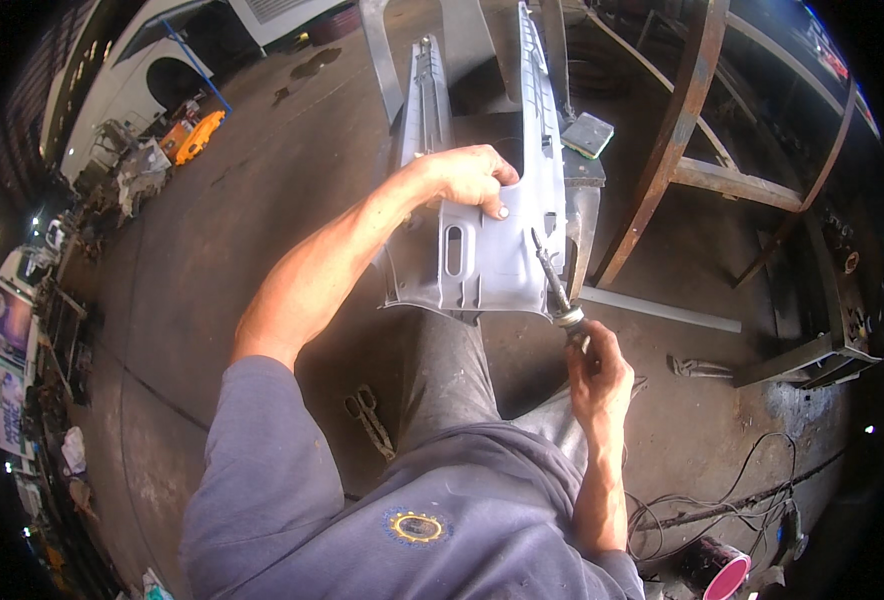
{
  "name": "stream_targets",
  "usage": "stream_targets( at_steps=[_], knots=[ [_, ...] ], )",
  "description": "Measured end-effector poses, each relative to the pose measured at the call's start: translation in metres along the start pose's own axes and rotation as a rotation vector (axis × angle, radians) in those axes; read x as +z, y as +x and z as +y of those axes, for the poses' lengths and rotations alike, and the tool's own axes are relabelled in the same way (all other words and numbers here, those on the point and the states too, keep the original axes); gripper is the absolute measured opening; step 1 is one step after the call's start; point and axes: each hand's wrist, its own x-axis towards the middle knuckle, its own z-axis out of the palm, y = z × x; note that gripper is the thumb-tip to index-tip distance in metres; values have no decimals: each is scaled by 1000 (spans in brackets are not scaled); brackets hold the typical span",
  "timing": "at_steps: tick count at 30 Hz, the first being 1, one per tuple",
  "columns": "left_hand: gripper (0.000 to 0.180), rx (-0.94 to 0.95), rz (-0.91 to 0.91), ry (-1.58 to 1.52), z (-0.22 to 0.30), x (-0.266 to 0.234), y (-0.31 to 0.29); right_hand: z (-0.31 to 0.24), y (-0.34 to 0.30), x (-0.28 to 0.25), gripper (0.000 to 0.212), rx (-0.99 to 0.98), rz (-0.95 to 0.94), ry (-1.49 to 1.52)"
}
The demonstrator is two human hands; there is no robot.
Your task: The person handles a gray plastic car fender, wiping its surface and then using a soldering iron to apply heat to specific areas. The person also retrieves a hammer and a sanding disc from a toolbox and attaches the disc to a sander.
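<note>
A light grey plastic trim panel [497,255], with a slot and ribbed, raised side walls, lies in front of me above my knees. My left hand [467,178] reaches across from the left and grips its middle, fingers curled over an edge and thumb on the flat face. Between the fingers of my right hand [599,375] is the handle of a soldering iron [556,283]. Its metal shaft points up and away, with the tip at the panel's right side wall. Whether the tip touches the plastic I cannot tell.
A green-and-grey sponge [588,135] sits on a dark stand right of the panel. Rusty metal framework [667,160] rises at right. Snips [369,420] and locking pliers [700,368] lie on the floor. Cables [737,505] coil near a pink-topped can [727,577]. Vehicle parts line the left.
</note>
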Motion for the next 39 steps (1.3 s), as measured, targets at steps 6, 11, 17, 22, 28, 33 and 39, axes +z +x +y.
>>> stream_targets(
  at_steps=[6,11,17,22,28,33,39],
  knots=[
    [48,-6,4,32,4,0,-1,2,4,-1,28,-41,20,-6],
    [48,-4,3,34,2,-1,-1,3,6,2,24,-96,60,6],
    [50,-4,-3,20,5,-1,-1,0,6,-1,30,-29,9,-11],
    [51,1,12,59,0,-1,1,5,2,-4,30,38,24,42],
    [52,-16,5,61,4,-1,0,41,4,4,32,19,126,202],
    [53,-10,17,81,5,0,-1,36,7,4,36,170,105,402],
    [54,-22,25,45,5,0,-2,49,6,13,37,157,86,435]
  ],
)
